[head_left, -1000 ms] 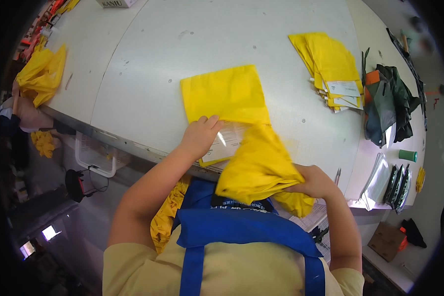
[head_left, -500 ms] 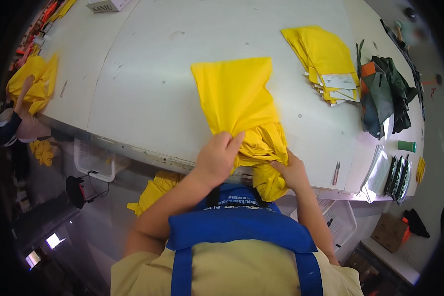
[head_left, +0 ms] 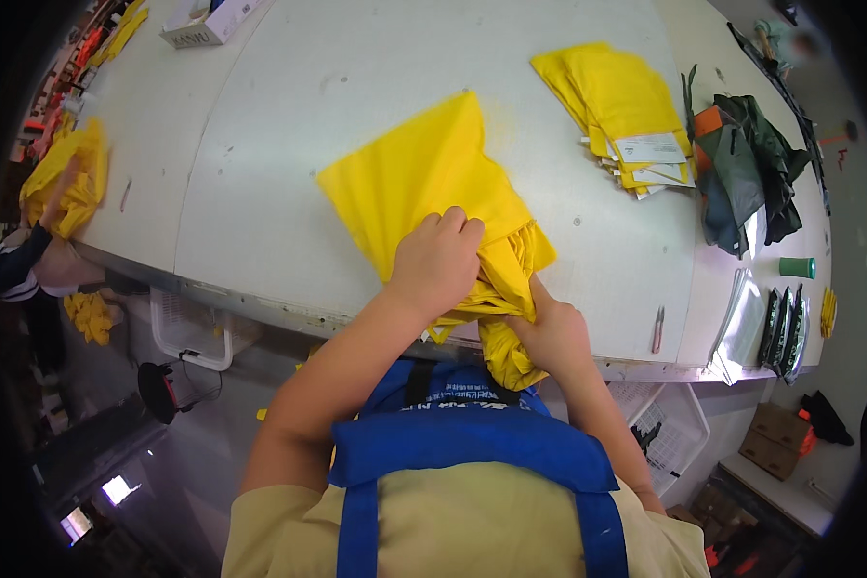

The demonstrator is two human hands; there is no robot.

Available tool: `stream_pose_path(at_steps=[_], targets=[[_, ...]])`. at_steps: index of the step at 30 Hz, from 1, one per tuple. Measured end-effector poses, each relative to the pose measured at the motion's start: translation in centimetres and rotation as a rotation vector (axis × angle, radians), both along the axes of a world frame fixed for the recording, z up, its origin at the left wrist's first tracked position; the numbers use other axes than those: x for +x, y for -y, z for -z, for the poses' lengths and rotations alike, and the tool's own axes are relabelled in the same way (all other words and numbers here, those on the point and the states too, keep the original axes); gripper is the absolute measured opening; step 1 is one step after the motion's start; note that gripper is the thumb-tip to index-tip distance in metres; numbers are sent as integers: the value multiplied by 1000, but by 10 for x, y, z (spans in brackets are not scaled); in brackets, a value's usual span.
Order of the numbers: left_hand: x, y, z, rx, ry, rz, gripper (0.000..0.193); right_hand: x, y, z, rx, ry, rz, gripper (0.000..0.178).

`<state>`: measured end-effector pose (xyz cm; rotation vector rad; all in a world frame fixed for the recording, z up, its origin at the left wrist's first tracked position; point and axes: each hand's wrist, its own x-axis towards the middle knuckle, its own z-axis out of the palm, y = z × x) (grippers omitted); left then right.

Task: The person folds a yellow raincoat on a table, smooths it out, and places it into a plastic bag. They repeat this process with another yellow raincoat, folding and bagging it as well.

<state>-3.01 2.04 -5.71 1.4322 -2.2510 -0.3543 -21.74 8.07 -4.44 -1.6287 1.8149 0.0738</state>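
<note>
A yellow cloth piece (head_left: 429,169) lies at the table's near edge, its far part flat and wide, its near part bunched into folds that hang over the edge. My left hand (head_left: 438,255) is closed on the cloth where the flat part meets the folds, knuckles up. To the right, my right hand (head_left: 554,332) grips the bunched folds, its thumb and fingers around them; some fingertips are hidden under the fabric. Whether the cloth is a pouch or a garment I cannot tell.
Folded yellow pieces with white labels (head_left: 650,149) are stacked at the far right, beside dark green fabric (head_left: 756,173). Nearer are a small cutter (head_left: 658,329), clear plastic sleeves (head_left: 739,328) and a green roll (head_left: 797,267). At left, another person's arm (head_left: 56,200) reaches into yellow cloth.
The flat part of the cloth has swung to the left and tilted. My left hand has moved up and farther onto it, while my right hand keeps hold of the folds.
</note>
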Motion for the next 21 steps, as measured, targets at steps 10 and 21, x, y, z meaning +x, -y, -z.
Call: stream_pose_path(at_steps=[10, 21], targets=[[-34, -34, 2, -6, -326, 239, 22, -27, 6, 40, -104, 492, 358, 48], [3, -11, 72, 103, -906, -144, 71, -29, 7, 4, 169, 1264, 780, 47]])
